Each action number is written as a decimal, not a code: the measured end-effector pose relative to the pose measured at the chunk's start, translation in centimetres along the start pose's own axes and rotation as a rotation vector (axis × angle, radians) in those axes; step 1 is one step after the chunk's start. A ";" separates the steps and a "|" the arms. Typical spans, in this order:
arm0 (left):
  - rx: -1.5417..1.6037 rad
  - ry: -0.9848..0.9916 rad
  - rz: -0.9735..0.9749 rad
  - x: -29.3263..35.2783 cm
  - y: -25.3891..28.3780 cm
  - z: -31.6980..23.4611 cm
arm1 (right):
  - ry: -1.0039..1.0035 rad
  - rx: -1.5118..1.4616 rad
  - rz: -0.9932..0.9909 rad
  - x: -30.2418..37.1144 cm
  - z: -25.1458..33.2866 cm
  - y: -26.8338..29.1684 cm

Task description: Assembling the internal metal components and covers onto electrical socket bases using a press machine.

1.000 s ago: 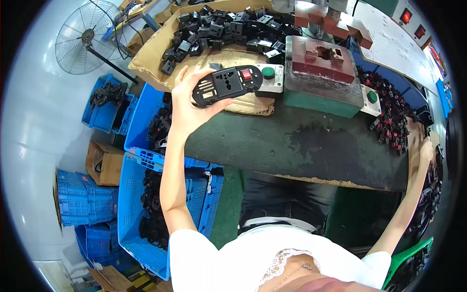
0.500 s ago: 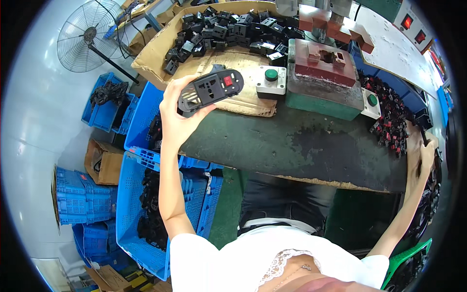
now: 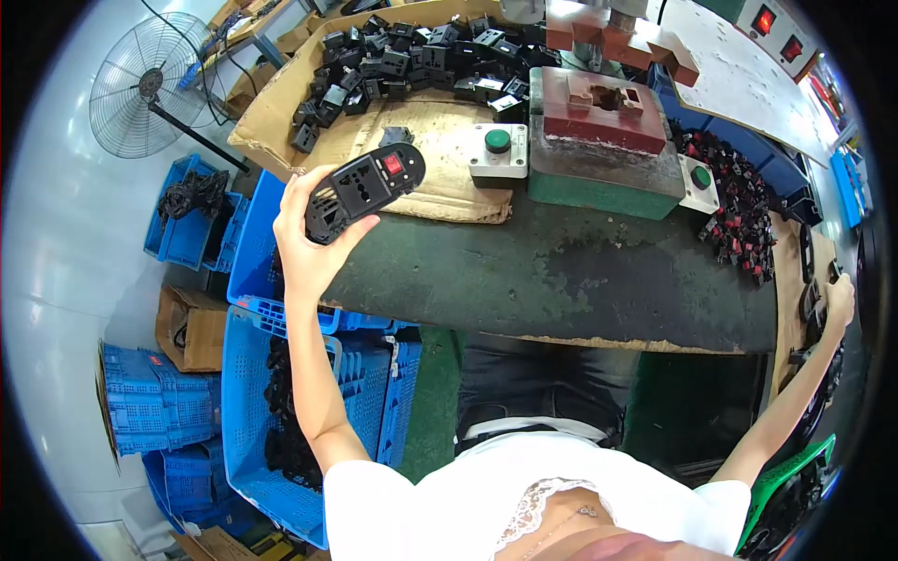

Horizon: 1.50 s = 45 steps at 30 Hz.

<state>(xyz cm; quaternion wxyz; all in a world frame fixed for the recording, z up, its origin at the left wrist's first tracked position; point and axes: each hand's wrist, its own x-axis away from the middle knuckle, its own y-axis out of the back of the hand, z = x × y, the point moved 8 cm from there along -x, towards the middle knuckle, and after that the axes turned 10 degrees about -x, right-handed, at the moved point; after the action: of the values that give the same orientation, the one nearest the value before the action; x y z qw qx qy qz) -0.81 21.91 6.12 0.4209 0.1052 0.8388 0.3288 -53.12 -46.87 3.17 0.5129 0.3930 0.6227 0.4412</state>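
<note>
My left hand [image 3: 304,229] is raised over the left part of the bench, closed around a black oval power-socket housing [image 3: 360,192]. This housing has a red rocker switch [image 3: 394,164] near one end and slots at the other; its face is turned up and it slants up to the right. Far to the right, my right hand [image 3: 840,301] reaches out beside a strip of black parts. Its fingers are bent around a small black plastic part [image 3: 835,270], most of which the hand hides.
Black socket modules [image 3: 435,58] fill a cardboard tray [image 3: 267,126]. A press fixture [image 3: 603,140] stands between two green push buttons [image 3: 498,141] [image 3: 701,177]. Small red-and-black switches [image 3: 739,220] are heaped at the right. Blue crates [image 3: 243,421] stand left of the bench [image 3: 552,280].
The socket housing has tilted more steeply in my left hand. My right hand has reached farther right with the black part. The whole view has swung slightly rightward.
</note>
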 end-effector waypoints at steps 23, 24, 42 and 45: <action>-0.526 -0.060 0.090 -1.4 -2.6 2.9 | 1.601 -0.811 -0.270 23.9 46.5 15.1; -0.496 -0.121 0.153 -2.5 -4.6 2.4 | 1.600 -0.808 -0.270 23.6 46.3 14.7; -0.552 -0.070 0.369 -8.6 -12.3 3.4 | 1.133 -1.047 -0.140 14.8 31.0 12.3; 0.205 0.176 0.202 -9.2 -11.8 6.5 | 0.817 -1.398 -0.150 10.8 28.7 9.8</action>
<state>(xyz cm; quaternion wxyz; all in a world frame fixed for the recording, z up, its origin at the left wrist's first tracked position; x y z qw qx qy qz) 11.13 11.72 1.67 0.2977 0.2020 0.8869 0.2900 -26.28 -29.55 6.93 0.4001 -0.2530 0.3657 0.8013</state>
